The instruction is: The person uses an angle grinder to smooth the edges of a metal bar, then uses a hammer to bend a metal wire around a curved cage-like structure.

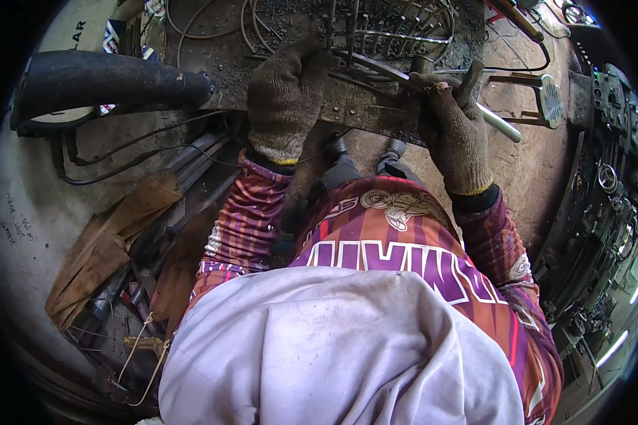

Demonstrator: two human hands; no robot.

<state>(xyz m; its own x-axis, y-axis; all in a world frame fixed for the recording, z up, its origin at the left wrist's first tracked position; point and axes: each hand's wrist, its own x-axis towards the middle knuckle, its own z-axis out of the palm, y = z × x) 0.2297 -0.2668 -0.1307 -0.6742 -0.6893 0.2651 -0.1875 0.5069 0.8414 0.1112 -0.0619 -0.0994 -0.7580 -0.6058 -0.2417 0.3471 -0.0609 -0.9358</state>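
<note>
My left hand (287, 99), in a dirty brown knit glove, is over the front part of the workbench. Its fingers are bent beside some upright dark rods, close to the left end of a long metal rod; their tips are hidden. My right hand (457, 142), gloved alike with a fingertip showing through, is closed around the metal rod. The rod's bright end (502, 125) sticks out to the right, past the bench edge. A short dark cylindrical piece (469, 81) rises beside my right fingers; I cannot tell whether they touch it.
Dark bits litter the bench (223, 60), where a round wire frame (432, 49) lies at the back. A large dark tube (113, 85) stands left. Metal bars and brown cloth (110, 241) lie lower left. A small stool (546, 103) and machinery (606, 170) are right.
</note>
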